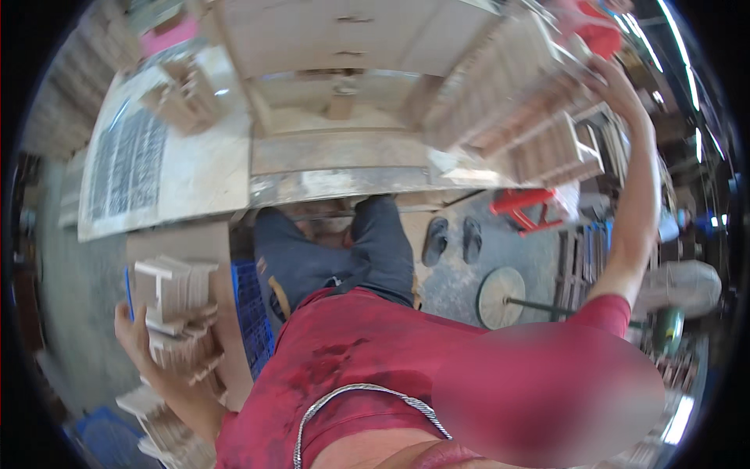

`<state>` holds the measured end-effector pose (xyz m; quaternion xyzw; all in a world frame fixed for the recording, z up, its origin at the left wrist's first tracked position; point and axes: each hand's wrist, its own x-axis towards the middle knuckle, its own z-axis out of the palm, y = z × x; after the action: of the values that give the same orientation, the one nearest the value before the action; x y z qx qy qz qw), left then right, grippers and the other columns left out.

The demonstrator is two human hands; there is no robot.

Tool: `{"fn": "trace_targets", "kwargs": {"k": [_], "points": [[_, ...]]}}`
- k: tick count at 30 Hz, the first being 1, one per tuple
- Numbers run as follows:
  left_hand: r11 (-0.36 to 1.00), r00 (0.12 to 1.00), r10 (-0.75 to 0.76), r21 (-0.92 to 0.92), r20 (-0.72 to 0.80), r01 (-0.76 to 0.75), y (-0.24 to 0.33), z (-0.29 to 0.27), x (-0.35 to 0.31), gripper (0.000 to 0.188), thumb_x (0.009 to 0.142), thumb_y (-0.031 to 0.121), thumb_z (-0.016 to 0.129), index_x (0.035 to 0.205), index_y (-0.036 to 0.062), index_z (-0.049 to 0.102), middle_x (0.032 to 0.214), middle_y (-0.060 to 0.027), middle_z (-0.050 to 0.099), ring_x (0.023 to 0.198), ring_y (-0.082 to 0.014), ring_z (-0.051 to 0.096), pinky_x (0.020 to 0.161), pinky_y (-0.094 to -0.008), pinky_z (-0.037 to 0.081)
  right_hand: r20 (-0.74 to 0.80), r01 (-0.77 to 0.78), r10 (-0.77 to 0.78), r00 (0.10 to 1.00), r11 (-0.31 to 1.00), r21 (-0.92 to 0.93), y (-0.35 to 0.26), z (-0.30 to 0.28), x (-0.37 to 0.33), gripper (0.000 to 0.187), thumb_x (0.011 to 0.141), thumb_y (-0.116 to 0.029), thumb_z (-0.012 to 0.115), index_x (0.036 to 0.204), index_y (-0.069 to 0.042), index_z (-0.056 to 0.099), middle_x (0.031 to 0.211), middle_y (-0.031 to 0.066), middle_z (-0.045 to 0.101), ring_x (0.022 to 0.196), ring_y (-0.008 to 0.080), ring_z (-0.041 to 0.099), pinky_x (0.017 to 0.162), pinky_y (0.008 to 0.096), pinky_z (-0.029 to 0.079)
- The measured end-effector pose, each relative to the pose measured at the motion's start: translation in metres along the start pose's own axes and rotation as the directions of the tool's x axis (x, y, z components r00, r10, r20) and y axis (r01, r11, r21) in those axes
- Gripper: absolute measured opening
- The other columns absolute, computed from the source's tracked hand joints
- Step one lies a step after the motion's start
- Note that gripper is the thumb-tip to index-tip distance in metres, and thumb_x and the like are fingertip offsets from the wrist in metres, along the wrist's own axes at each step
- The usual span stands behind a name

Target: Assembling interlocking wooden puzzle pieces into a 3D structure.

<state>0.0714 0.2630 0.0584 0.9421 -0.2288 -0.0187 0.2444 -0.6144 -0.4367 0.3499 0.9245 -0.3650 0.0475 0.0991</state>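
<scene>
My right arm stretches out to the far right, and my right hand is at the outer end of tall stacks of light wooden pieces. Motion blurs its fingers, so whether they grip a piece is unclear. Low on the left, my left hand is raised with thumb and fingers apart. No held thing shows in it. Beside it, piles of pale wooden pieces rest on a brown board. A thin blue edge shows just beyond the left fingers.
Ahead is a workbench below a drawer front. A white-topped table bears a wooden bundle. Sandals, a red stool and a round base with a pole stand on the floor. A blue crate is by my leg.
</scene>
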Motion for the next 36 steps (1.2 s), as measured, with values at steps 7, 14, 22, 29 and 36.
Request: {"fn": "trace_targets", "kwargs": {"k": [7, 14, 22, 29, 36], "points": [[0.999, 0.993, 0.006, -0.037, 0.114, -0.002, -0.041, 0.003, -0.031, 0.057, 0.076, 0.019, 0.082, 0.125, -0.0051, 0.065, 0.123, -0.0234, 0.068, 0.119, -0.0321, 0.064, 0.103, -0.0412, 0.047, 0.01, -0.082, 0.083, 0.996, 0.995, -0.061, -0.013, 0.017, 0.015, 0.046, 0.092, -0.034, 0.071, 0.119, 0.003, 0.066, 0.115, 0.0213, 0.068, 0.111, 0.0333, 0.064, 0.099, 0.0413, 0.047], [0.947, 0.991, -0.099, 0.315, 0.086, 0.067, 0.022, 0.031, -0.022, 0.05, 0.076, 0.034, 0.079, 0.112, 0.0001, 0.07, 0.116, -0.0257, 0.069, 0.11, -0.0417, 0.065, 0.095, -0.0464, 0.052, -0.039, -0.069, 0.062, 0.997, 0.975, -0.211, 0.136, 0.029, -0.029, 0.044, 0.101, -0.021, 0.061, 0.139, 0.001, 0.056, 0.134, 0.0199, 0.061, 0.125, 0.0302, 0.058, 0.107, 0.0421, 0.042], [0.915, 0.99, 0.134, 0.377, 0.05, -0.143, -0.032, 0.076, -0.018, 0.019, 0.086, 0.017, 0.066, 0.094, 0.0005, 0.071, 0.094, -0.025, 0.069, 0.09, -0.0424, 0.066, 0.08, -0.052, 0.051, -0.39, -0.26, 0.265, 0.882, 0.963, 0.065, 0.078, -0.021, -0.077, 0.037, 0.1, -0.018, 0.065, 0.131, 0.001, 0.062, 0.127, 0.012, 0.067, 0.119, 0.0209, 0.061, 0.104, 0.0344, 0.046], [0.988, 0.997, 0.073, 0.137, 0.007, -0.073, -0.043, 0.044, -0.007, 0.016, 0.097, 0.011, 0.058, 0.103, -0.0025, 0.06, 0.099, -0.0239, 0.066, 0.096, -0.0384, 0.063, 0.087, -0.0432, 0.048, -0.558, -0.354, 0.532, 0.637, 0.844, 0.402, -0.195, 0.005, -0.161, 0.017, 0.09, -0.012, 0.073, 0.1, 0.0, 0.067, 0.089, 0.0069, 0.065, 0.082, 0.0168, 0.061, 0.079, 0.0315, 0.049], [0.743, 0.907, 0.223, -0.541, -0.357, -0.395, 0.117, 0.008, -0.034, 0.019, 0.102, 0.012, 0.057, 0.114, -0.002, 0.063, 0.099, -0.0102, 0.071, 0.09, -0.0188, 0.064, 0.084, -0.0335, 0.051, -0.162, -0.126, 0.341, 0.926, 0.684, 0.719, -0.298, 0.106, -0.211, 0.024, 0.089, -0.016, 0.074, 0.106, -0.001, 0.067, 0.089, 0.0068, 0.067, 0.08, 0.0142, 0.062, 0.072, 0.0303, 0.05]]}}
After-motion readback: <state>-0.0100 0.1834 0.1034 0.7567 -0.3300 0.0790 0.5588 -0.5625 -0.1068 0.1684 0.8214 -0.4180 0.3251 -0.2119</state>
